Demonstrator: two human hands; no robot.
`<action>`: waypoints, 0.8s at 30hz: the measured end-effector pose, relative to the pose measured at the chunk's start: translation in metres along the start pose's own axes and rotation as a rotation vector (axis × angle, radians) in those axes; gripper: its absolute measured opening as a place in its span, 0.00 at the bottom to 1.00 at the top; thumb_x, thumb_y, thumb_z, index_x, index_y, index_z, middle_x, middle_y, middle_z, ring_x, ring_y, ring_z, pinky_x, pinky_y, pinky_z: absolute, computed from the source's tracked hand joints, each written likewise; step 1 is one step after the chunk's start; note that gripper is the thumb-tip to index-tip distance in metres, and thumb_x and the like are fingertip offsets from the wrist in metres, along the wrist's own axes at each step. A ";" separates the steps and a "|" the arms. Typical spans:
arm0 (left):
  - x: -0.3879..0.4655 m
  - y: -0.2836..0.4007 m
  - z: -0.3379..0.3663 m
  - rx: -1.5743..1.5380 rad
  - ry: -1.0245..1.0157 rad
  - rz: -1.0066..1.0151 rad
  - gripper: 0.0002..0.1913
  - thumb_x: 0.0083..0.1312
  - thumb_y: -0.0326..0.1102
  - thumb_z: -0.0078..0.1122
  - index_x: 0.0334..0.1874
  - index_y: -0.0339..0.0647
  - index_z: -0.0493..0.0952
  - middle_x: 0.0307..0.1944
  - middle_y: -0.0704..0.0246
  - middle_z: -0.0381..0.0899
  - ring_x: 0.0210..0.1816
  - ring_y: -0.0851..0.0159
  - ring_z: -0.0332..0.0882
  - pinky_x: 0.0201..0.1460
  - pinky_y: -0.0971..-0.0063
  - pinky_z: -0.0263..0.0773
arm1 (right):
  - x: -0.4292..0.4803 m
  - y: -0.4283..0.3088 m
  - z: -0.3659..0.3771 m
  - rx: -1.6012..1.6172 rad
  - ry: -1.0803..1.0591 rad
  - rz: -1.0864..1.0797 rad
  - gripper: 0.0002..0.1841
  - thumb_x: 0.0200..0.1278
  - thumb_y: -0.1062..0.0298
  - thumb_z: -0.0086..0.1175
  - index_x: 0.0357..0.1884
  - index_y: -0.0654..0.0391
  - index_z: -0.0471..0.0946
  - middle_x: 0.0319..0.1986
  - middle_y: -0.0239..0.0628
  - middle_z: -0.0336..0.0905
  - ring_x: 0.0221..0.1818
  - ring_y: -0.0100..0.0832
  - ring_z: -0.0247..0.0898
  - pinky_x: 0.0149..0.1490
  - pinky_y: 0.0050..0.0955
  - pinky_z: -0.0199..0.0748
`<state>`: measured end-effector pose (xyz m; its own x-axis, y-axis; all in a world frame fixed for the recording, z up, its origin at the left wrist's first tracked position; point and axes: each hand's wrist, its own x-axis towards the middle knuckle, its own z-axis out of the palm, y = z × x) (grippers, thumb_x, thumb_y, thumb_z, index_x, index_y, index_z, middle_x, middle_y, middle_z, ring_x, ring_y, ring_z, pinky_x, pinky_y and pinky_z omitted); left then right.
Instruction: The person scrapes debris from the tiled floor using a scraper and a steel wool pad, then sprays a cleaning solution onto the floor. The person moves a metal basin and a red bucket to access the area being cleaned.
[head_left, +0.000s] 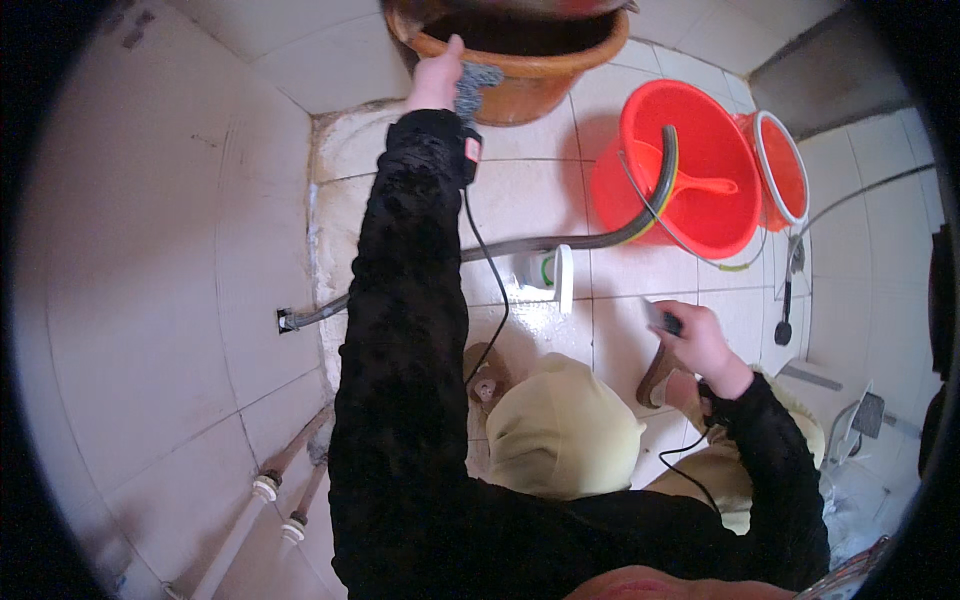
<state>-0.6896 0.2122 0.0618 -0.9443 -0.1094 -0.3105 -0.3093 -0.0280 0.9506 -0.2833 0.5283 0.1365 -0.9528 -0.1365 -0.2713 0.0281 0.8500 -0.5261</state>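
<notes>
My left hand (436, 79) is stretched forward to a brown glazed pot (517, 94). The thumb points up at the pot's rim. A grey textured cloth or scouring pad (477, 84) is in this hand, against the pot's outer side; the other fingers are mostly hidden. Nearer to me, my right hand (701, 341) grips a small flat tool (663, 318), pale at its tip and black at the grip. It is blurred, so its exact kind is unclear. The right hand is above the tiled floor, near my foot.
A red bucket (626, 195) holds a red dipper (705, 184) and a grey hose's end (667, 172). Behind it stands a smaller red bucket (784, 169). A white-and-green container (541, 270) lies on the wet floor. Pipes (259, 495) run along the left wall.
</notes>
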 end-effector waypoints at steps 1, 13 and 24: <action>-0.002 0.002 -0.005 0.026 -0.051 -0.042 0.32 0.64 0.59 0.61 0.51 0.30 0.78 0.40 0.63 0.83 0.35 0.65 0.77 0.41 0.67 0.73 | 0.000 0.009 0.017 -0.002 -0.081 0.123 0.18 0.51 0.64 0.63 0.46 0.53 0.81 0.32 0.46 0.82 0.37 0.48 0.80 0.41 0.40 0.77; -0.306 -0.131 -0.148 0.435 -0.208 -0.386 0.29 0.62 0.42 0.66 0.63 0.35 0.72 0.49 0.62 0.82 0.46 0.67 0.78 0.50 0.74 0.73 | 0.071 0.036 0.159 0.054 0.277 -0.245 0.41 0.39 0.57 0.74 0.58 0.60 0.68 0.54 0.50 0.72 0.59 0.50 0.67 0.64 0.44 0.65; -0.323 -0.184 -0.075 0.768 -0.467 0.174 0.45 0.57 0.43 0.65 0.76 0.44 0.51 0.68 0.54 0.65 0.62 0.50 0.72 0.61 0.64 0.71 | 0.117 -0.059 0.163 -0.162 0.127 -0.052 0.42 0.40 0.43 0.69 0.59 0.56 0.71 0.48 0.48 0.77 0.49 0.47 0.77 0.52 0.43 0.71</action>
<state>-0.3193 0.1778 -0.0127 -0.8825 0.3673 -0.2939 0.0091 0.6380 0.7700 -0.3473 0.3796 0.0043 -0.9825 -0.1256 -0.1378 -0.0612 0.9155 -0.3977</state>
